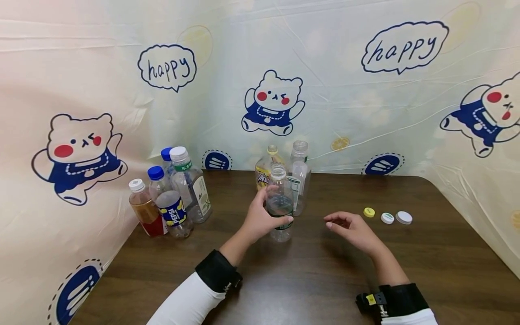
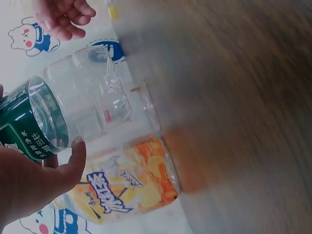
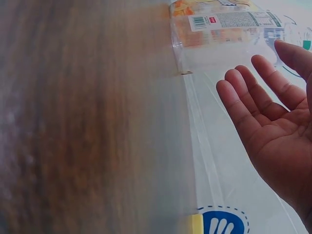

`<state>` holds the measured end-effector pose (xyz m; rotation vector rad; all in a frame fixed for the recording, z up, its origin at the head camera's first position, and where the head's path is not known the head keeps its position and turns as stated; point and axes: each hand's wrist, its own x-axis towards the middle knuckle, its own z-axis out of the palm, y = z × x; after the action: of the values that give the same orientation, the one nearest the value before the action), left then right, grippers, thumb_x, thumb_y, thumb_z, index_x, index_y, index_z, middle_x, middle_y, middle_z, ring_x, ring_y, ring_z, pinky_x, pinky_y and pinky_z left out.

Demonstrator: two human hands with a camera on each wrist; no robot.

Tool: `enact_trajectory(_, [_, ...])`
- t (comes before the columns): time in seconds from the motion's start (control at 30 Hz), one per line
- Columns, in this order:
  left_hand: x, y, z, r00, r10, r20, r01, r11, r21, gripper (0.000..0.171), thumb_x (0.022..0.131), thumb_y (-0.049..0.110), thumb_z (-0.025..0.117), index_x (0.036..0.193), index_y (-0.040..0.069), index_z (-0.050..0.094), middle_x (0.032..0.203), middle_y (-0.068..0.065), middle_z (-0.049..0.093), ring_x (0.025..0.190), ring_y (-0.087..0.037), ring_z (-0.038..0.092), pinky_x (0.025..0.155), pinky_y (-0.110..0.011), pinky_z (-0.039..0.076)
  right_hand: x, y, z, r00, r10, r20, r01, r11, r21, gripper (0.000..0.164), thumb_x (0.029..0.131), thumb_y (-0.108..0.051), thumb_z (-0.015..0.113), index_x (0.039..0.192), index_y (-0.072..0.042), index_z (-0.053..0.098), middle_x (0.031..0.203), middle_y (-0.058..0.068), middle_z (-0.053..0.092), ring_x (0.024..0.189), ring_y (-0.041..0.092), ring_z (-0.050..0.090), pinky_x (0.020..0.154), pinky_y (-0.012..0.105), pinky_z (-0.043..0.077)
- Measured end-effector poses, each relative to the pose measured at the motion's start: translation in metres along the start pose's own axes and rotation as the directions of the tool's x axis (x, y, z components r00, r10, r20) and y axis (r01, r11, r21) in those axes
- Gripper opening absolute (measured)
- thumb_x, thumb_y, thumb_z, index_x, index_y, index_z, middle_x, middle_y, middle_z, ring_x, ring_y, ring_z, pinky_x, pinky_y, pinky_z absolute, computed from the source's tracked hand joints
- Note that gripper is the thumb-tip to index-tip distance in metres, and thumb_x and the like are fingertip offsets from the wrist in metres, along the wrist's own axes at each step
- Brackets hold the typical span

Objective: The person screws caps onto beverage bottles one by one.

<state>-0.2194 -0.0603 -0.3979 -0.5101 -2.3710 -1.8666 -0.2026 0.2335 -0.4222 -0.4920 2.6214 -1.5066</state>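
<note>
In the head view my left hand (image 1: 262, 216) grips a clear plastic bottle (image 1: 279, 203) with a green label, its neck bare of a cap. The left wrist view shows the thumb and fingers curled round the bottle's green label (image 2: 36, 119). My right hand (image 1: 351, 230) hovers to the right of that bottle, fingers loosely bent; the right wrist view shows its palm (image 3: 282, 141) holding nothing. Behind the gripped bottle stand an uncapped bottle with an orange and yellow label (image 1: 262, 174) and a tall clear uncapped bottle (image 1: 300, 180).
At the table's left stand a red-labelled bottle with a white cap (image 1: 146, 210), a Pepsi bottle (image 1: 172, 210), a large clear white-capped bottle (image 1: 197, 189) and another blue-capped bottle (image 1: 166, 155). On the right lie a yellow cap (image 1: 369, 212) and two white caps (image 1: 404, 217). A printed curtain (image 1: 325, 113) surrounds the table.
</note>
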Motion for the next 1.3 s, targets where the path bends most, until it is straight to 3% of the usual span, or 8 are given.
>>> enact_trajectory(0.17, [0.0,0.001,0.006,0.999,-0.018,0.026,0.019,1.0,-0.013,0.08,0.071,0.016,0.089,0.138,0.02,0.045,0.135,-0.007,0.051,0.128,-0.023,0.045,0.109,-0.048,0.033,0.001,-0.001,-0.001,1.0,0.004,-0.003,-0.004,1.0,-0.005,0.035,0.095,-0.024,0.064,0.119,0.002,0.063,0.112,0.015,0.066,0.094,0.026,0.059,0.078,0.028,0.052])
enact_trajectory(0.27, [-0.006,0.017,0.007,0.999,-0.017,0.045,0.018,1.0,-0.017,0.077,0.073,0.01,0.086,0.138,0.012,0.044,0.136,-0.013,0.05,0.128,-0.027,0.045,0.109,-0.048,0.034,0.001,-0.001,-0.005,1.0,0.01,-0.004,-0.01,1.0,-0.022,0.035,0.096,-0.025,0.064,0.12,0.001,0.064,0.113,0.016,0.066,0.094,0.026,0.058,0.077,0.028,0.052])
enact_trajectory(0.4, [-0.004,0.016,0.012,0.999,-0.007,0.052,0.008,1.0,-0.022,0.077,0.074,0.012,0.086,0.138,0.013,0.044,0.137,-0.012,0.05,0.13,-0.025,0.044,0.111,-0.047,0.032,0.004,0.004,-0.016,1.0,0.015,0.007,-0.014,0.995,-0.095,0.034,0.096,-0.025,0.064,0.118,0.001,0.064,0.109,0.012,0.067,0.093,0.024,0.058,0.077,0.029,0.052])
enact_trajectory(0.53, [0.002,-0.001,0.018,0.998,-0.005,0.055,0.006,1.0,-0.014,0.078,0.072,0.022,0.088,0.137,0.023,0.045,0.137,-0.004,0.05,0.13,-0.02,0.044,0.111,-0.046,0.031,0.008,0.013,-0.038,1.0,0.014,0.019,-0.009,0.974,-0.226,0.032,0.096,-0.023,0.064,0.113,0.003,0.066,0.103,0.009,0.068,0.092,0.023,0.061,0.075,0.031,0.053])
enact_trajectory(0.73, [0.001,0.002,0.021,0.998,-0.016,0.062,0.016,1.0,-0.013,0.077,0.072,0.023,0.088,0.136,0.024,0.046,0.136,-0.004,0.05,0.129,-0.021,0.044,0.109,-0.048,0.034,0.015,0.022,-0.089,0.997,0.071,0.037,-0.046,0.885,-0.464,0.026,0.093,-0.021,0.067,0.105,0.003,0.068,0.097,0.012,0.068,0.087,0.027,0.062,0.072,0.041,0.052])
enact_trajectory(0.97, [0.0,0.004,0.022,0.997,-0.017,0.072,0.019,1.0,-0.023,0.078,0.072,0.021,0.088,0.137,0.023,0.046,0.136,-0.004,0.051,0.128,-0.023,0.046,0.104,-0.049,0.04,0.019,0.035,-0.134,0.978,0.199,0.058,-0.109,0.729,-0.676,0.031,0.075,-0.008,0.075,0.096,0.012,0.063,0.089,0.023,0.065,0.081,0.037,0.06,0.073,0.053,0.05])
enact_trajectory(1.1, [0.0,0.003,0.022,0.997,-0.014,0.074,0.015,1.0,-0.017,0.078,0.071,0.022,0.089,0.136,0.024,0.046,0.136,-0.004,0.051,0.128,-0.022,0.046,0.105,-0.049,0.039,0.02,0.046,-0.141,0.963,0.258,0.072,-0.14,0.714,-0.686,0.032,0.071,-0.007,0.075,0.095,0.011,0.064,0.084,0.018,0.063,0.075,0.031,0.056,0.071,0.05,0.049])
enact_trajectory(1.3, [0.001,0.002,0.025,0.997,-0.007,0.075,0.008,1.0,-0.021,0.079,0.071,0.02,0.088,0.138,0.023,0.045,0.137,-0.004,0.052,0.128,-0.022,0.046,0.105,-0.048,0.038,0.019,0.059,-0.137,0.969,0.234,0.076,-0.112,0.694,-0.712,0.028,0.073,-0.01,0.075,0.091,0.008,0.064,0.085,0.02,0.064,0.077,0.033,0.057,0.074,0.052,0.049])
